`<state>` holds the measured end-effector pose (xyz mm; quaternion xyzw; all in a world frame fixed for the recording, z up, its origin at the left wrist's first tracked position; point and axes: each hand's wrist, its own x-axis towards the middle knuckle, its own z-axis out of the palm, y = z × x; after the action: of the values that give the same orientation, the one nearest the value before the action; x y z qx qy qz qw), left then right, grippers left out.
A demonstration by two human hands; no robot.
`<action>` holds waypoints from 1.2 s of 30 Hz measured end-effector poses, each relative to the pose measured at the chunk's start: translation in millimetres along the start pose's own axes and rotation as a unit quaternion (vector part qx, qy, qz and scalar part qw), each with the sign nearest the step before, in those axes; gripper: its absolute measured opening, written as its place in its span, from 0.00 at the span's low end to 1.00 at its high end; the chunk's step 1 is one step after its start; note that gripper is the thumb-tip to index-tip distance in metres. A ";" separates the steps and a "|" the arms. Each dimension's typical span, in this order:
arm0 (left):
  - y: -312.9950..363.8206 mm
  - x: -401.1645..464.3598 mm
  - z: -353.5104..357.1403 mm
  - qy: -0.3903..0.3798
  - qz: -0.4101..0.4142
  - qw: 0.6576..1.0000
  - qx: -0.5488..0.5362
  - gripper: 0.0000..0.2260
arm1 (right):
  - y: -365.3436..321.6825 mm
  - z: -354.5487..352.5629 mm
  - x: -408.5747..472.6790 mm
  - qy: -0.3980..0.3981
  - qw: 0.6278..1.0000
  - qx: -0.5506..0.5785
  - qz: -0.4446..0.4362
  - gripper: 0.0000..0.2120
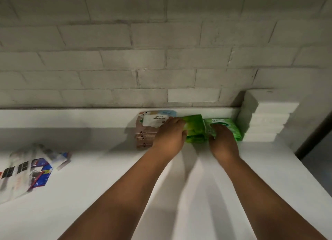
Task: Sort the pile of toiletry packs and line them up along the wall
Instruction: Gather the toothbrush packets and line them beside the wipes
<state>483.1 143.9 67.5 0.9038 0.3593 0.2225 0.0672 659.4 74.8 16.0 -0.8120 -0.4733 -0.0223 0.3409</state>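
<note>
Unsorted pile (30, 169) sits loose near the desk (125, 195) left edge; a careless reach could knock it off. Further in, our left hand (170, 132) grips the green pack stack (195, 128), and our right hand (222, 139) rests on the light-green wipes pack (224, 127), fingers hidden, so grip unclear. Risk: squeezing them together topples the stack or shoves the beige wipes stack (149, 128) out of line along the wall (161, 51).
</note>
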 end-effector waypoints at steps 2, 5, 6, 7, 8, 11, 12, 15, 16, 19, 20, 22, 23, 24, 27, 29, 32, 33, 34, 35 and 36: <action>10.9 6.8 9.8 -0.026 0.007 1.000 -0.016 0.14 | 8.8 -1.2 -1.9 -0.001 1.000 -0.008 -0.008 0.21; 27.4 18.1 25.1 -0.044 0.031 0.998 -0.037 0.14 | 18.8 -3.7 -2.1 -0.005 1.000 -0.016 -0.025 0.20; 30.0 21.5 29.7 -0.047 0.034 0.998 -0.041 0.15 | 19.6 -3.8 -1.2 -0.008 0.999 -0.020 -0.031 0.20; 31.4 24.9 34.0 -0.048 0.036 0.997 -0.040 0.16 | 20.0 -3.4 0.0 -0.014 0.999 -0.024 -0.035 0.20; 33.9 30.2 39.4 -0.048 0.042 0.997 -0.035 0.18 | 22.1 -3.3 2.3 -0.023 0.999 -0.030 -0.034 0.21; 33.6 45.1 52.2 -0.041 0.056 0.998 0.008 0.20 | 23.4 0.8 8.7 -0.039 0.997 -0.037 -0.054 0.21; 32.6 50.3 55.7 -0.045 0.061 0.997 0.031 0.21 | 23.7 2.9 10.5 -0.039 0.996 -0.039 -0.064 0.20; 28.8 66.2 65.5 -0.070 0.073 0.991 0.084 0.23 | 25.6 9.4 17.8 -0.032 0.995 -0.048 -0.086 0.15; 26.8 69.8 67.7 -0.075 0.072 0.991 0.085 0.22 | 26.4 11.4 19.2 -0.027 0.995 -0.047 -0.089 0.13; 21.5 76.6 74.3 -0.083 0.071 0.992 0.059 0.17 | 33.1 20.4 20.1 0.010 0.993 -0.042 -0.110 0.12; 20.1 76.7 75.7 -0.084 0.069 0.993 0.037 0.16 | 35.4 23.7 19.0 0.021 0.992 -0.043 -0.118 0.12; 18.3 76.2 76.5 -0.078 0.070 0.995 -0.001 0.14 | 37.8 29.3 16.8 0.038 0.991 -0.044 -0.124 0.10; 17.5 76.0 76.6 -0.075 0.070 0.995 -0.012 0.14 | 38.2 31.8 15.9 0.047 0.990 -0.045 -0.125 0.10; 16.9 76.5 76.0 -0.072 0.069 0.995 -0.022 0.14 | 37.8 33.3 15.2 0.057 0.989 -0.048 -0.127 0.09; 15.7 77.0 74.2 -0.066 0.056 0.995 -0.057 0.15 | 38.0 33.2 13.0 0.095 0.985 -0.029 -0.140 0.11; 15.3 76.9 73.2 -0.066 0.058 0.994 -0.065 0.14 | 39.7 29.5 11.9 0.130 0.981 0.004 -0.141 0.12; 14.9 75.7 73.2 -0.067 0.062 0.994 -0.067 0.13 | 40.6 24.3 13.7 0.163 0.979 0.055 -0.113 0.08; 15.1 75.6 74.3 -0.069 0.060 0.993 -0.068 0.13 | 40.5 24.0 14.7 0.164 0.979 0.063 -0.099 0.06; 15.0 75.1 75.8 -0.073 0.057 0.993 -0.068 0.13 | 39.6 24.0 15.6 0.161 0.981 0.065 -0.085 0.04; 15.9 74.8 77.9 -0.079 0.055 0.993 -0.067 0.13 | 39.9 24.2 16.9 0.156 0.983 0.065 -0.075 0.03; 16.3 74.0 79.9 -0.085 0.052 0.993 -0.061 0.13 | 39.5 24.5 18.0 0.149 0.984 0.065 -0.066 0.03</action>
<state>576.8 185.3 27.0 0.9312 0.2903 0.1693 0.1410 693.3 89.9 -17.4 -0.7425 -0.4705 -0.1344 0.4575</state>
